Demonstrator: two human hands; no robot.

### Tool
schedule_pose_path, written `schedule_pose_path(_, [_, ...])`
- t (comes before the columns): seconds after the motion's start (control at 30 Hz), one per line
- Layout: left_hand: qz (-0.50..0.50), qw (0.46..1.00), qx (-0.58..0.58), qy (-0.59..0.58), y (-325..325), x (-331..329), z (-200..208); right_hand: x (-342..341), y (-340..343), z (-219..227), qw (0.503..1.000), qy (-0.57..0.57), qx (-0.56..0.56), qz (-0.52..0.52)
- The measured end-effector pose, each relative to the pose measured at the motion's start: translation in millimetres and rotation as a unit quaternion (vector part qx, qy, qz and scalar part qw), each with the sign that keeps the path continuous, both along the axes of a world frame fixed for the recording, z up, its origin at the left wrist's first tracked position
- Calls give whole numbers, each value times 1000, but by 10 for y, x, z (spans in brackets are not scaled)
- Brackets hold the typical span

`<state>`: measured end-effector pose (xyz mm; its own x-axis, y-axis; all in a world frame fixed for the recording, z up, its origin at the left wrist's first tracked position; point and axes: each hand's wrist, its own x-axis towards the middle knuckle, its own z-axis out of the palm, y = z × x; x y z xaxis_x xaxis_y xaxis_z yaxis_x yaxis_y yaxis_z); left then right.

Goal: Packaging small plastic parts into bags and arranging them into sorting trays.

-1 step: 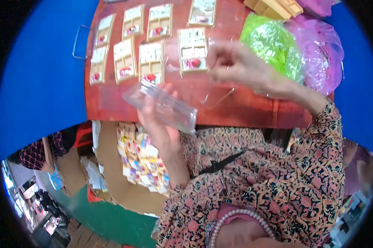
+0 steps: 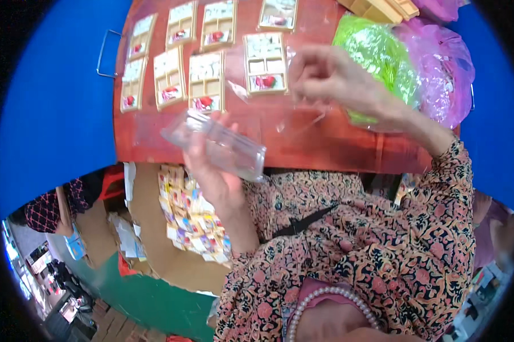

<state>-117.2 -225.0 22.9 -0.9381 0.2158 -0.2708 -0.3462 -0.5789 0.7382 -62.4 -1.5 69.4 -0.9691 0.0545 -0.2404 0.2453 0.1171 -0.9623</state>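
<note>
My left hand (image 2: pixel 210 171) is closed round a clear plastic case (image 2: pixel 228 149), held tilted above the table's near edge. Over the table to the right, my right hand (image 2: pixel 322 74) has its fingers curled together, blurred by motion; whether anything is in them cannot be made out. Just left of it lies a small compartmented wooden tray (image 2: pixel 267 65) with white pieces and a red strawberry-like piece. Several similar trays, such as this one (image 2: pixel 207 82), lie in rows on the red table (image 2: pixel 302 151).
A green plastic bag (image 2: pixel 373 60) and a pink plastic bag (image 2: pixel 442 85) lie at the right, with stacked wooden trays (image 2: pixel 376 8) behind. Below the table, a cardboard box (image 2: pixel 148 228) holds many small colourful pieces. Another person's arm (image 2: pixel 65 211) shows at the far left.
My right hand has shifted slightly right, away from the nearest tray. My left hand still holds the plastic case, now slightly further left and up in the picture.
</note>
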Motion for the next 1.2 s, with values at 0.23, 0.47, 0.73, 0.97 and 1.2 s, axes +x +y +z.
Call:
schedule_pose_path(0.23, [34,998,46,-27,-256,-39,-113,-51,228,-164,988,-34,-29,-146])
schedule_pose_path(0.47, [31,997,64,-37,-306,6,-125,-377,68,-503,979,-35,-169,-106])
schedule_pose_path(0.73, [71,993,80,-44,-568,-73,-63,-837,-512,-378,978,-38,-189,-77])
schedule_pose_path(0.97, [119,989,68,-53,-793,19,-39,-1426,-995,-513,982,-4,-173,-70])
schedule_pose_path(1.2, [114,989,73,-64,-887,48,-112,-1954,-1184,-872,976,-26,-195,-98])
